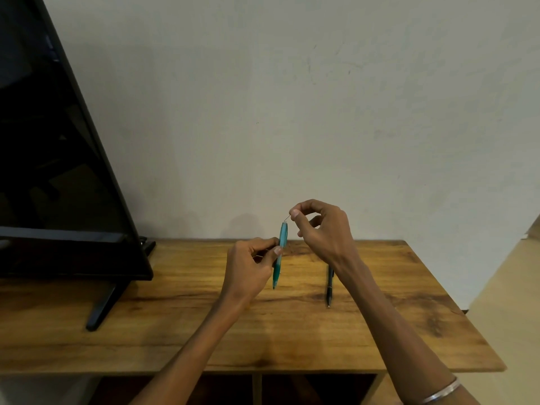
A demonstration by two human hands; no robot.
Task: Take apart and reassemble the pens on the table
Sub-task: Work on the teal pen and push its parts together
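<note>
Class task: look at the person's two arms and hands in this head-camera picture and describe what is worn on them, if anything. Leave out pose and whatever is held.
Both forearms are bare, with no sleeves in view. The left hand and right hand wear no gloves, and no rings show. The only item worn is a thin silver-coloured bangle on the right forearm, near the bottom edge of the picture.

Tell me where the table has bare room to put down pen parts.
Free: the near wooden table strip before both hands, and right of the slim black pen. Crowded: left side, under the black flat monitor and its stand foot.
</note>
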